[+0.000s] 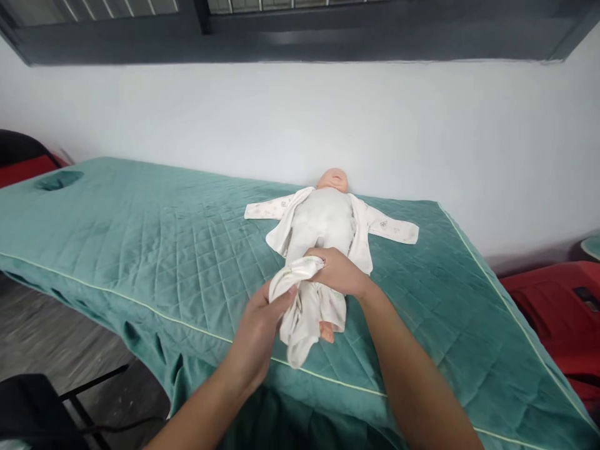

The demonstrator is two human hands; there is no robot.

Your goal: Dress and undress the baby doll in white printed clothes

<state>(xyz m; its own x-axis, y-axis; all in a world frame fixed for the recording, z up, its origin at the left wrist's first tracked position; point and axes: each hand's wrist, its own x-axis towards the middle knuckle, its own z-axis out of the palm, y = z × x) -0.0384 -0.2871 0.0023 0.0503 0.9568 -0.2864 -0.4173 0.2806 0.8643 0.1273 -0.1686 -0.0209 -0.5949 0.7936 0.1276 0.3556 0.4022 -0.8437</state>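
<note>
A baby doll (323, 215) lies on its back on a green quilted table cover (164, 250), head toward the wall. An open white printed top (363, 228) is spread under it, sleeves out to both sides. White pants (300, 312) are bunched around the doll's legs, and one bare foot (327, 332) pokes out below. My left hand (260, 334) is closed on the bunched waistband at the left. My right hand (338, 272) grips the same cloth at the doll's hips.
The table stands against a white wall under a dark window frame. A face hole (59, 181) is at the table's far left end. Red furniture (557, 312) stands to the right, a dark chair (42, 406) at the lower left.
</note>
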